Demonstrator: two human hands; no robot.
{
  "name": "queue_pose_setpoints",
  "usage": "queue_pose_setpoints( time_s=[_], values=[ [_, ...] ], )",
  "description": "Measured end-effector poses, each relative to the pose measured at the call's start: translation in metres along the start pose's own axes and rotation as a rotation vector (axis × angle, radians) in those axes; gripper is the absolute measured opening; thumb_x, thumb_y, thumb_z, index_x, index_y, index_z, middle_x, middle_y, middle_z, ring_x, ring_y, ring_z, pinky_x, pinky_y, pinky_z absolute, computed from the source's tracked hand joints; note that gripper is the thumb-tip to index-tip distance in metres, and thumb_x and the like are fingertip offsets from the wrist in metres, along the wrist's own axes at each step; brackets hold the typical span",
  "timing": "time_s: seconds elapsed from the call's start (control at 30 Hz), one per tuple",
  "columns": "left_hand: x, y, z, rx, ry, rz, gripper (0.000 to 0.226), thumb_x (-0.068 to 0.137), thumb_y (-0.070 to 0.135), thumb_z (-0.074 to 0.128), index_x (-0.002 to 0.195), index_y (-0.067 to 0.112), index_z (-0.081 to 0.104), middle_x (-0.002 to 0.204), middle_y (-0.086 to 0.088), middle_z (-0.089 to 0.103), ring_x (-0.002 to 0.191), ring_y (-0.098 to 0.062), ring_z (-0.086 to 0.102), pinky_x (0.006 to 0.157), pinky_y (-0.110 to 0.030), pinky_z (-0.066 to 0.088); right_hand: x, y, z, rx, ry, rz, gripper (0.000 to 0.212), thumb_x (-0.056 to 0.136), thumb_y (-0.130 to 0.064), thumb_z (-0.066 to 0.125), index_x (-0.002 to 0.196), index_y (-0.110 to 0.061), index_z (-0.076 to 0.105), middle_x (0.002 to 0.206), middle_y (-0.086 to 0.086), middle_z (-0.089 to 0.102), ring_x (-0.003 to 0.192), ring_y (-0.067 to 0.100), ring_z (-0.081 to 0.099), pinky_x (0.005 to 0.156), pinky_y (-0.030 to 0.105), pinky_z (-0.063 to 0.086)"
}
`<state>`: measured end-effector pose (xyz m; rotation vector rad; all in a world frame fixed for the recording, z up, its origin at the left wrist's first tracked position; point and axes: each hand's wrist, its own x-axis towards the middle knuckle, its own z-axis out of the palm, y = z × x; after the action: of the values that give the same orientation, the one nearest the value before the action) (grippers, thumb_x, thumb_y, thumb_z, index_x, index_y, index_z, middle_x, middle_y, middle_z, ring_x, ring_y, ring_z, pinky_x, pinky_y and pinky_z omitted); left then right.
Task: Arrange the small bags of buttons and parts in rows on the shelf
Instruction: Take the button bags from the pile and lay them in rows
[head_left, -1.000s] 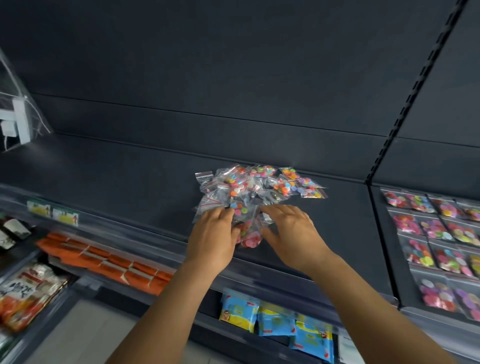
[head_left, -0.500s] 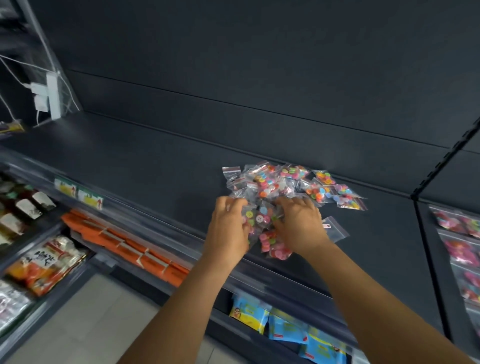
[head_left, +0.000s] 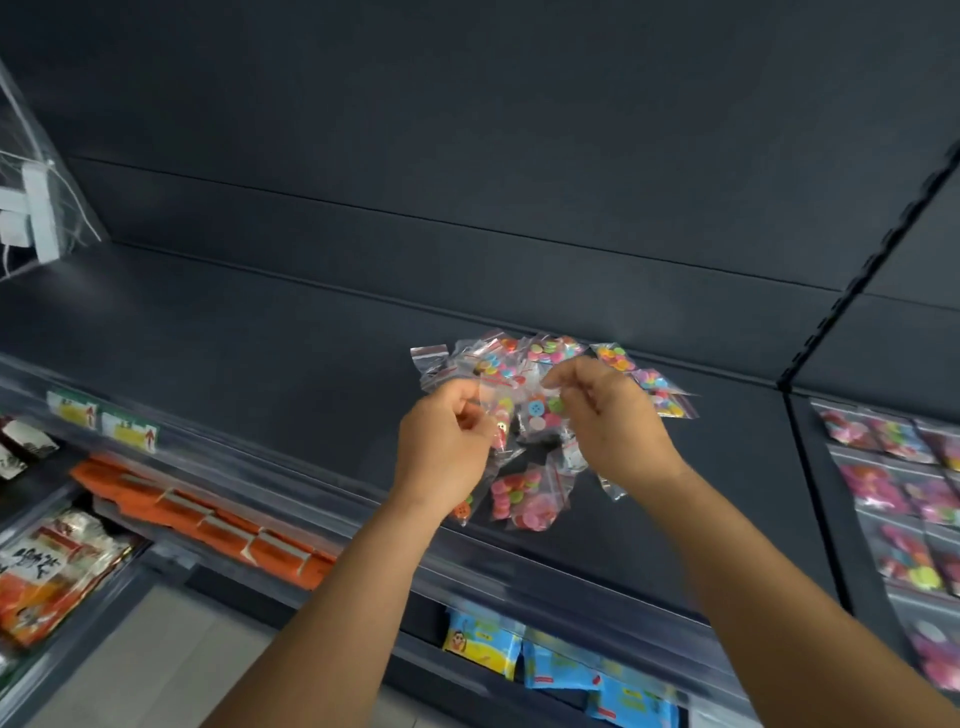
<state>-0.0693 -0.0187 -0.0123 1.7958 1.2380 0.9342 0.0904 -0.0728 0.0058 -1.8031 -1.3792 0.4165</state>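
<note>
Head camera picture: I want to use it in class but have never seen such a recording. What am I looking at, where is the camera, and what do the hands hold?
No machine here: a person wears a wide-angle camera on the head, so you look forward and down along both bare arms. The left hand and right hand pinch a clear button bag by its top, lifted over a loose pile of button bags on the dark shelf. To the right, rows of button bags already lie flat on the next shelf. Below are orange packets and blue packets.

Bare forearms — bare hands (head_left: 447, 441)
</note>
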Motion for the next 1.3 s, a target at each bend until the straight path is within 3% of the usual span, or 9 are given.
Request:
queue_pose_setpoints(
  time_s=[0.13, 0.27, 0.4, 0.5, 0.67, 0.83, 0.93, 1.1, 1.3],
  values=[
    [0.004, 0.018, 0.022, -0.099, -0.091, -0.024, 0.016, 0.087, 0.017, 0.063, 0.093, 0.030, 0.056, 0.091, 0.011, 0.066, 0.081, -0.008, 0.063, 0.069, -0.025, 0.050, -0.010, -0.001, -0.027, 0.064, 0.086, -0.022, 0.022, 0.091, -0.008, 0.049, 0.105, -0.024, 0.055, 0.075, -0.007, 0.059, 0.055, 0.004, 0.053, 0.051, 0.014, 0.040],
    [-0.001, 0.041, 0.057, -0.177, -0.213, -0.050, 0.023, 0.089, 0.010, 0.056, 0.109, 0.020, 0.053, 0.095, 0.003, 0.071, 0.081, -0.019, 0.068, 0.073, -0.039, 0.054, -0.024, 0.011, -0.056, 0.114, 0.168, 0.035, 0.019, 0.085, -0.016, 0.060, 0.097, -0.029, 0.051, 0.081, -0.006, 0.066, 0.066, 0.006, 0.059, 0.059, 0.010, 0.043],
    [-0.013, 0.068, 0.091, -0.208, -0.362, -0.038, 0.019, 0.092, 0.009, 0.051, 0.104, 0.021, 0.060, 0.096, 0.002, 0.071, 0.088, -0.018, 0.067, 0.085, -0.041, 0.054, -0.040, 0.034, -0.090, 0.100, 0.246, 0.077, 0.019, 0.085, -0.016, 0.063, 0.095, -0.028, 0.053, 0.084, -0.010, 0.066, 0.071, 0.003, 0.061, 0.065, 0.012, 0.045],
    [-0.024, 0.090, 0.116, -0.228, -0.433, 0.024, 0.015, 0.092, 0.017, 0.049, 0.085, 0.013, 0.062, 0.076, -0.003, 0.066, 0.071, -0.021, 0.063, 0.072, -0.038, 0.052, -0.056, 0.053, -0.117, 0.104, 0.279, 0.096, 0.019, 0.085, -0.014, 0.063, 0.094, -0.028, 0.053, 0.082, -0.012, 0.066, 0.069, 0.000, 0.061, 0.064, 0.012, 0.045],
    [-0.051, 0.131, 0.172, -0.290, -0.485, 0.048, 0.015, 0.086, 0.025, 0.067, 0.090, 0.010, 0.068, 0.068, 0.002, 0.069, 0.059, -0.004, 0.064, 0.057, -0.021, 0.053, -0.080, 0.088, -0.168, 0.101, 0.330, 0.108, 0.022, 0.084, -0.016, 0.066, 0.098, -0.027, 0.053, 0.077, -0.012, 0.065, 0.062, -0.006, 0.059, 0.056, 0.007, 0.043],
    [-0.080, 0.171, 0.237, -0.263, -0.431, 0.009, 0.009, 0.084, 0.031, 0.069, 0.087, 0.022, 0.069, 0.077, 0.003, 0.073, 0.073, -0.015, 0.069, 0.074, -0.040, 0.058, -0.105, 0.135, -0.230, 0.212, 0.366, 0.236, 0.030, 0.080, -0.029, 0.072, 0.103, -0.028, 0.054, 0.073, -0.011, 0.058, 0.060, 0.001, 0.053, 0.057, 0.018, 0.046],
    [-0.098, 0.195, 0.275, -0.247, -0.383, -0.033, 0.014, 0.083, 0.031, 0.069, 0.088, 0.018, 0.068, 0.081, 0.001, 0.073, 0.076, -0.018, 0.070, 0.075, -0.043, 0.058, -0.119, 0.166, -0.267, 0.295, 0.296, 0.336, 0.018, 0.081, -0.030, 0.071, 0.086, -0.016, 0.061, 0.065, -0.008, 0.063, 0.060, 0.006, 0.057, 0.063, 0.031, 0.051],
    [-0.120, 0.231, 0.335, -0.242, -0.385, -0.034, 0.018, 0.084, 0.028, 0.067, 0.087, 0.010, 0.069, 0.083, -0.006, 0.073, 0.077, -0.022, 0.069, 0.077, -0.043, 0.054, -0.134, 0.208, -0.321, 0.418, 0.354, 0.347, 0.022, 0.084, -0.018, 0.068, 0.063, -0.013, 0.061, 0.052, -0.008, 0.060, 0.049, 0.005, 0.054, 0.055, 0.020, 0.052],
    [-0.119, 0.257, 0.406, -0.152, -0.424, 0.006, 0.023, 0.088, 0.028, 0.055, 0.084, 0.007, 0.064, 0.065, -0.003, 0.057, 0.057, -0.014, 0.047, 0.054, -0.028, 0.039, -0.140, 0.262, -0.374, 0.377, 0.451, 0.442, 0.018, 0.084, -0.016, 0.064, 0.067, -0.015, 0.065, 0.057, -0.004, 0.064, 0.055, 0.010, 0.059, 0.060, 0.028, 0.054]
  ],
)
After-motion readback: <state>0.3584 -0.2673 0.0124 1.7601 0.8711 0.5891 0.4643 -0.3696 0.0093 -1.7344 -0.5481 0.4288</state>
